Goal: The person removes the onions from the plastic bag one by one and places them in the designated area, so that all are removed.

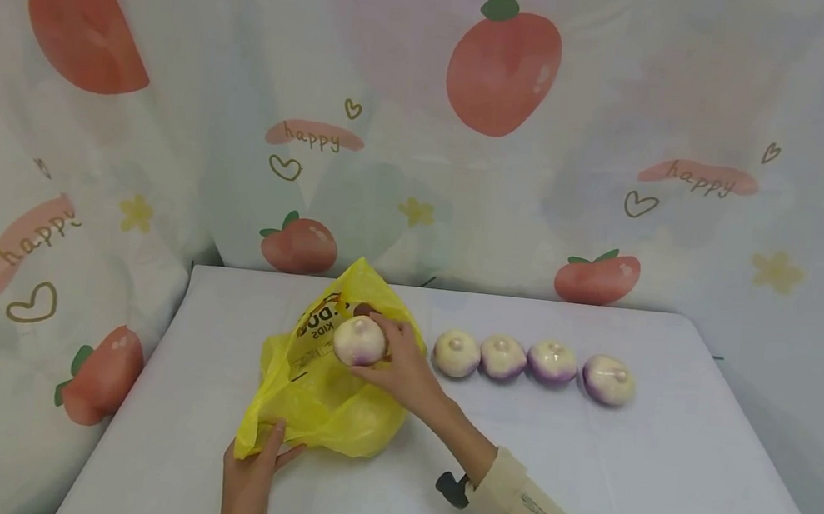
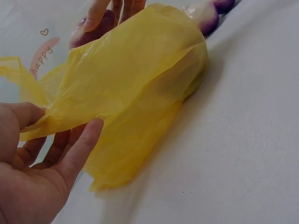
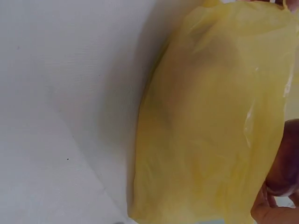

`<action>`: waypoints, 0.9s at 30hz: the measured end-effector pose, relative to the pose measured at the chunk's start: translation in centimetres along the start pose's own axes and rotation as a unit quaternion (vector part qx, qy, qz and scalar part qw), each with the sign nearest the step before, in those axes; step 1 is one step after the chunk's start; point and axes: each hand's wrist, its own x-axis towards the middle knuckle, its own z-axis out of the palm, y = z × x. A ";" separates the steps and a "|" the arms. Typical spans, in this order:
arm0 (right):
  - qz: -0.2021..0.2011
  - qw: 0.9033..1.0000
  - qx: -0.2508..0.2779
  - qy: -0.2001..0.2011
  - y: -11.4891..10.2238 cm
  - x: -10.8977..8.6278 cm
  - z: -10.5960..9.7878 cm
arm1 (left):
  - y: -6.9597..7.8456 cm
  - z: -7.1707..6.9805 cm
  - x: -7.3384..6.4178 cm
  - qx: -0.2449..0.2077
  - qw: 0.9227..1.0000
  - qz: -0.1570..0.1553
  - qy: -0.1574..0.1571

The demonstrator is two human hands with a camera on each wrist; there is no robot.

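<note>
A yellow plastic bag [image 1: 356, 427] with dark print lies on the table with its mouth open. My left hand [image 1: 250, 470] pinches the near left edge of its mouth between thumb and fingers, as the left wrist view shows. In my right hand [image 1: 404, 365] is a glossy cream-and-purple turnip [image 1: 359, 341], held by thumb and fingers at the mouth of the bag. Through the thin plastic, a rounded darker shape shows inside the bag [image 3: 210, 93] in the right wrist view. Part of the held turnip is hidden behind the bag in both wrist views.
Several more turnips [image 1: 503, 358] stand in a row to the right of the bag, on the white-covered table [image 1: 584, 484]. A pale curtain [image 1: 402, 63] printed with fruit and hearts hangs behind the table and along its left side.
</note>
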 end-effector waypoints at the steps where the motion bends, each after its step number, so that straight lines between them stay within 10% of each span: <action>1: 0.001 1.000 0.009 0.004 -0.1 -0.2 -0.2 | 0.0 0.0 0.0 0.000 1.000 0.000 0.000; 27: -0.048 0.993 -0.003 0.104 3.4 -4.5 -4.7 | 0.7 0.3 -0.4 0.011 1.000 0.004 0.004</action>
